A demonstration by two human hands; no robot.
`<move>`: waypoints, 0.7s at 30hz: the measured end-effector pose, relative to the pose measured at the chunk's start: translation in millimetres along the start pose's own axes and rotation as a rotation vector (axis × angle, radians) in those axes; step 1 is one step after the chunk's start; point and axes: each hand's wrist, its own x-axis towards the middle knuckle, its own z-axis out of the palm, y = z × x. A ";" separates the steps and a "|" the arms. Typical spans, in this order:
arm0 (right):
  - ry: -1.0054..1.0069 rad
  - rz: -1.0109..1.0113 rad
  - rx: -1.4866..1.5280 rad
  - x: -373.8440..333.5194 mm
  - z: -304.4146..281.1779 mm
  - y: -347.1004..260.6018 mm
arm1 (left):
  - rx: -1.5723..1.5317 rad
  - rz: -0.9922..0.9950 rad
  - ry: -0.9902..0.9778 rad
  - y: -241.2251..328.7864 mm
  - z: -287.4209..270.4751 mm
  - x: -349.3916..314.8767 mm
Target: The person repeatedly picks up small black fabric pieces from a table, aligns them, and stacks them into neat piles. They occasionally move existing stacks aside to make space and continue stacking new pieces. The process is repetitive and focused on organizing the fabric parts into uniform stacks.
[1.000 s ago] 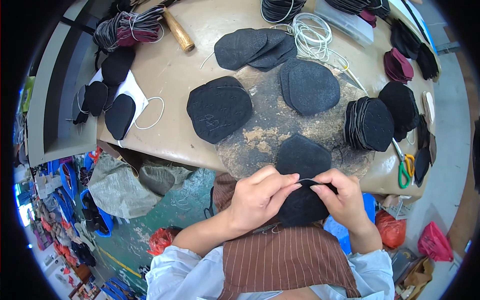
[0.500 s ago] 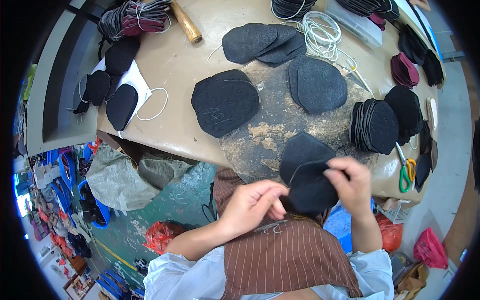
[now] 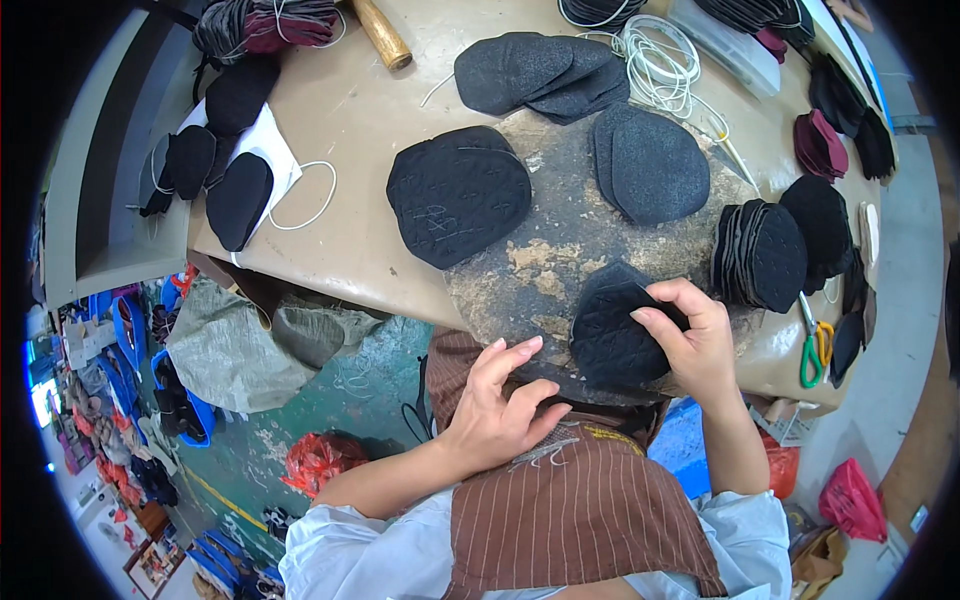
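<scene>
My right hand [image 3: 695,340] pinches the right edge of a rounded black quilted fabric piece [image 3: 612,335] between thumb and fingers. That piece lies over another dark piece at the near edge of a worn round board [image 3: 540,262]. My left hand [image 3: 505,408] is just left of it, fingers apart, holding nothing. On the board's left rests a black quilted piece [image 3: 458,200] with pale scribbled marks. A small stack of smooth dark pieces [image 3: 660,165] sits at the board's far right. Behind, more dark pieces [image 3: 515,75] lie fanned out.
At right stands a tied-looking black stack [image 3: 757,258], with scissors [image 3: 813,350] near the table edge. Coiled white cord [image 3: 655,65] and a wooden handle [image 3: 382,38] lie farther back. Black pieces on white paper [image 3: 285,170] are at left. A red bag [image 3: 322,462] sits on the floor.
The black piece in my right hand has moved away from me, flat over the piece on the board. My left hand has drawn slightly away and its fingers have spread.
</scene>
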 end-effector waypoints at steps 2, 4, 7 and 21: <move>0.002 0.001 -0.006 0.3 0.6 0.5 | 0.018 0.010 0.000 0.4 -1.0 1.7; 0.004 0.006 -0.001 -0.2 0.7 1.6 | 0.047 0.010 0.000 1.8 -2.6 3.7; 0.012 -0.003 -0.021 0.1 1.8 0.2 | 0.136 -0.007 -0.041 6.7 -3.4 8.0; 0.077 0.118 -0.082 6.3 6.7 -14.2 | 0.586 0.177 -0.149 12.4 -3.1 22.7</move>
